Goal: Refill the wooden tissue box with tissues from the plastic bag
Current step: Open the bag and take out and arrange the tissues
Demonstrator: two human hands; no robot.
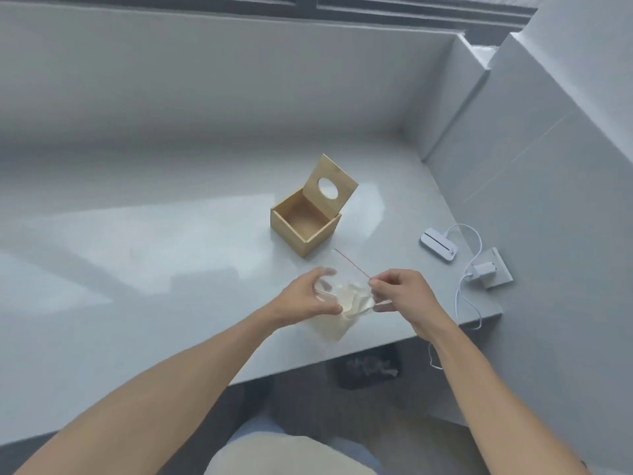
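Note:
The wooden tissue box (301,228) stands on the white counter with its hinged lid (330,186) tilted up and back; the lid has an oval hole. Inside, the box looks empty. Just in front of it I hold a clear plastic zip bag (346,296) with a red seal line, and pale tissues (349,301) show through it. My left hand (305,299) grips the bag's left side. My right hand (400,293) pinches the bag's right edge near the seal. The bag hangs slightly above the counter's front edge.
A small white device (439,247) lies at the right, with a white cable running to a plug in a wall socket plate (493,269). White walls close the counter at the back and right. A dark bin (368,366) sits on the floor below the counter edge (376,344).

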